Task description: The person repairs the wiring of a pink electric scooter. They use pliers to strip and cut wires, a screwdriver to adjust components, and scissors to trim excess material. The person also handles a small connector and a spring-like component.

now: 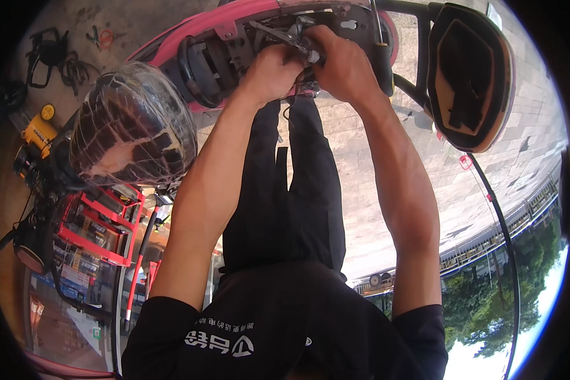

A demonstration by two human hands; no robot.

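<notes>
A pink electric scooter [209, 28] with its inner frame exposed stands in front of me at the top of the view. Both my hands are over its dark metal frame, close together. My left hand [273, 73] is closed, its fingers curled round the lower side of a silver metal part [278, 35]. From the other side, my right hand [342, 63] closes on a short dark piece with a pale round end [313, 57], against that metal part. The fingertips partly hide both, so their exact kind is unclear. A thin dark cable [287, 114] hangs beneath my hands.
A plastic-wrapped scooter seat [133, 126] stands at left, and a dark seat-like part with a tan rim [503, 76] at right. Beyond lie a yellow tool [38, 133], pliers [95, 37], black cables [76, 68] and a red rack [98, 209]. Paving [386, 183] stretches to the right.
</notes>
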